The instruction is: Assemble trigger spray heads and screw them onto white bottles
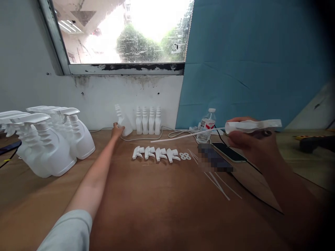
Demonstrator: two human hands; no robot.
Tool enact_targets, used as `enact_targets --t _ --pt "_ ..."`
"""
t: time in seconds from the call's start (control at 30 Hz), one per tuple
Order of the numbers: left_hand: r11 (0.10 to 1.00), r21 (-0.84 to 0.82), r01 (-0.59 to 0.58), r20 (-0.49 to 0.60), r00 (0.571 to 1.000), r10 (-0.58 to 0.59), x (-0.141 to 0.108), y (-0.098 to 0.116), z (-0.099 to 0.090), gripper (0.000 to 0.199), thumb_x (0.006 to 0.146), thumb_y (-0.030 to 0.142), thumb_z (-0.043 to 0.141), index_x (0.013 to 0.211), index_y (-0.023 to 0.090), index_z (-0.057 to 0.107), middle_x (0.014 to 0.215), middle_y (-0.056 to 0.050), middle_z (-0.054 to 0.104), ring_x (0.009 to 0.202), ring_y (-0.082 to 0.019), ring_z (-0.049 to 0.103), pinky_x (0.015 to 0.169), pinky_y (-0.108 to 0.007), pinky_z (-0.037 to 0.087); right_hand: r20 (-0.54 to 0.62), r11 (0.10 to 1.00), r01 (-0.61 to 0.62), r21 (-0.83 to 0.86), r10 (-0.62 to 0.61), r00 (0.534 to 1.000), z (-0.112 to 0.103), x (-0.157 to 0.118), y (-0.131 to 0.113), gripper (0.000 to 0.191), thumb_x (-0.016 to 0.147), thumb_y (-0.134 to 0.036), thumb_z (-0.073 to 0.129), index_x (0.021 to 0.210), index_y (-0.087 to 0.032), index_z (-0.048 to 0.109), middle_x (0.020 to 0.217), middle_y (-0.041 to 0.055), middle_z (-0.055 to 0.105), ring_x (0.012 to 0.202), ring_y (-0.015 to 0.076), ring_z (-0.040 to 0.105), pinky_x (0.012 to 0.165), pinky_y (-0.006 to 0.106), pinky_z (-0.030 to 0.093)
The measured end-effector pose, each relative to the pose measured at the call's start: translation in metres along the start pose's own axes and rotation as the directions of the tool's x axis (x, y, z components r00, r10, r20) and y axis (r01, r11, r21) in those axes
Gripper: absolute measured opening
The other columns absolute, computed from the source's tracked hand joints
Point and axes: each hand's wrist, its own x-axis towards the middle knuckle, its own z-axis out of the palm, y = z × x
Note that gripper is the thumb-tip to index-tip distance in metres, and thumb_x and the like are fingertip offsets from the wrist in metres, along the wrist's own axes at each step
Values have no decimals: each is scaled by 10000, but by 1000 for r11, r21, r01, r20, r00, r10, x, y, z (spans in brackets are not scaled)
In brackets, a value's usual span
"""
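By the wall, my left hand [117, 130] is closed on a white plastic bottle [127, 127] with a ribbed neck, which leans to the left. Raised at the right, my right hand [248, 144] grips a white trigger spray head [253, 125]. A long thin dip tube [180, 137] runs from that head toward the left, over the table. Several white bottles [148, 121] stand in a row just right of my left hand. In front of them lie several loose spray heads [162, 154], small white washers [185, 156] and thin tubes [218, 186].
Assembled white spray bottles [61, 150] stand grouped at the left. A water bottle [206, 125], a phone [228, 152], a partly pixelated dark object [216, 161] and cables lie at the right. The wall with a window [125, 69] bounds the brown table.
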Motion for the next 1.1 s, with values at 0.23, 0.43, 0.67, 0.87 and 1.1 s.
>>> enact_targets --t 0.23,0.43,0.67,0.87,1.1 --pt "984 175 -43 -40 998 51 2 4 50 360 898 308 557 1218 146 518 1194 -105 559 1023 -219 586 862 -422 510 39 987 -39 156 33 999 3 -3 5 299 622 -240 782 831 -233 568 555 -42 582 298 38 253 288 251 279" --pt "976 210 -64 -16 997 69 0 8 73 356 901 321 553 1209 143 527 1190 -105 560 1022 -218 584 859 -423 511 -10 985 -92 145 94 996 5 -5 8 411 538 -207 832 843 -239 558 660 -6 647 324 86 404 267 245 265" --pt "989 124 -78 -5 997 80 -9 19 62 353 899 317 556 1205 144 529 1184 -103 564 1015 -216 588 852 -417 515 98 951 -160 266 139 985 4 -6 15 281 631 -193 776 832 -233 583 661 -25 630 311 13 199 283 230 225" --pt "972 -63 -224 -58 974 221 -41 48 30 364 888 174 529 1238 119 450 1286 -144 492 1091 -207 547 962 -395 440 98 931 -212 297 191 977 2 -3 19 248 659 -326 775 813 -207 621 570 -39 538 346 11 180 334 217 108" --pt "872 -380 -309 353 823 446 -170 67 1 220 859 328 571 975 141 565 896 -68 644 771 -161 646 731 -293 521 339 911 -403 -82 406 849 29 -19 26 340 678 -427 758 856 -162 641 516 -65 391 406 32 249 393 202 155"
